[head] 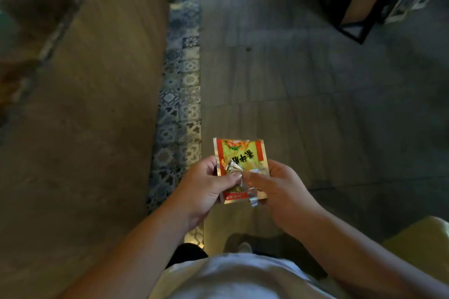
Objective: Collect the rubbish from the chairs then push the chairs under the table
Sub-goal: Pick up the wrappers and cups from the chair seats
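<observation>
Landmark: the yellow and red packet [239,161], held in the air over the wood-plank floor [303,94], low in the middle of the view.
Packet: flat, printed with dark characters, top edge torn; its face is turned up toward the camera.
Silver wrapper: a small crumpled foil scrap [232,167] lies on the face of the packet, and more foil [252,198] hangs out at the packet's lower edge.
Left hand [209,189]: closed on the packet's left side, thumb pressed across its front, fingers behind it.
Right hand [279,192]: closed on the packet's right side, thumb tip meeting the left thumb at the foil; fingers curled under the packet.
Bench [92,104]: a long brownish surface well to the left of the packet, running away from the camera.
Patterned tiles [179,104]: a strip of blue and cream floor between the bench and the planks, just left of the packet.
Chair seat [420,247]: a yellow-green corner to the lower right of the packet, beside the right forearm.
Dark frame [359,14]: black furniture legs far above and right of the packet.
Person: white shirt [230,277] below the packet, with dark shoes on the floor beneath.
</observation>
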